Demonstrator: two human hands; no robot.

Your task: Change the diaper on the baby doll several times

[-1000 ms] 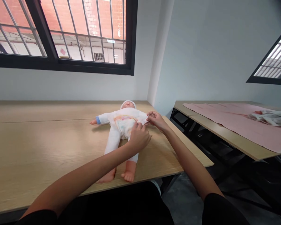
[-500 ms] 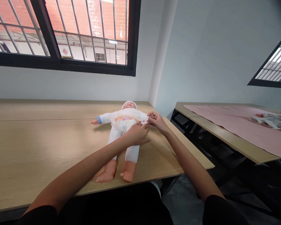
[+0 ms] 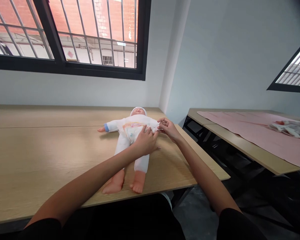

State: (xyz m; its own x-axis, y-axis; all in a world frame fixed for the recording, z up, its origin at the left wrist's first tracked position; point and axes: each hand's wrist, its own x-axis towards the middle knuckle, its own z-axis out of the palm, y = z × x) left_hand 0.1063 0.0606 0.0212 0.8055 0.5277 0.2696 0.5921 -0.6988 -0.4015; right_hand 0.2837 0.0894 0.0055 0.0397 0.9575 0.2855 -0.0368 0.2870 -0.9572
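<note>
Across the wooden desk [image 3: 52,160], the baby doll [image 3: 128,133] lies on its back, feet toward me; my right grip [image 3: 166,128] pinches narrow at the diaper waist edge [image 3: 155,130], while my left grip [image 3: 146,141] curls beside it, its hold unclear.

At the centre, the baby doll [image 3: 130,125] wears a white bodysuit [image 3: 121,146] with a blue cuff [image 3: 106,127] at 9 o'clock and a white cap [image 3: 138,111]. Its diaper [image 3: 131,135] carries a pastel print, perhaps rainbow bands. The table [image 3: 52,156] is pale wood-grain; at 3 o'clock, a dusty-pink cloth [image 3: 240,133] lies under a grey-and-white bundle [image 3: 290,129], and at 11 o'clock, a red brick wall [image 3: 110,16] shows behind black window bars [image 3: 97,30].
</note>
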